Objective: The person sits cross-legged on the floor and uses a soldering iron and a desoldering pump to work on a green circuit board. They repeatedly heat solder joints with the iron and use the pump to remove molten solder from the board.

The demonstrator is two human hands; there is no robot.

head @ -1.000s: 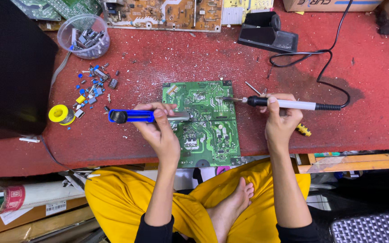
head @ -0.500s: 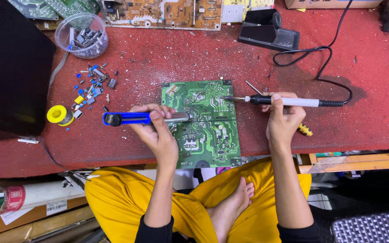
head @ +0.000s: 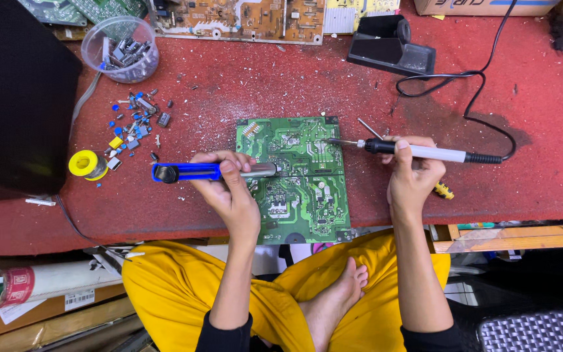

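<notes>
Left hand (head: pixel 229 189): fingers wrapped tight round the pump (head: pixel 213 171), thumb on top. Wrist comes up from the table's near edge.
Pump: blue body, metal front section, lying level and pointing right. Its nose sits over the board's left-centre area; actual contact with the board cannot be told.
Right hand (head: pixel 412 173): closed on the iron (head: pixel 418 152), gripping the white handle near the black collar.
Iron: held roughly level, tip pointing left. Tip reaches the board's upper right part, near its right edge. Black cord runs from the handle's rear, loops over the table towards the stand.
Board (head: pixel 294 176): green, solder side up, flat on the table, just in front of the person. Its near edge overhangs the table edge, above the lap.
Table (head: pixel 522 176): red top, dusted with pale specks and debris.
Stand (head: pixel 391 47): black, far side of the table, well apart from the board.
Tub (head: pixel 120 49): clear, round, holds small parts, far left.
Loose parts (head: pixel 135 127): blue and grey bits scattered left of the board.
Solder reel (head: pixel 86 163): yellow, left of the pump, apart from it.
Second board (head: pixel 239 16): orange-brown, along the far edge.
Lap: yellow trousers, legs crossed, bare foot (head: pixel 337 300) below the board.
</notes>
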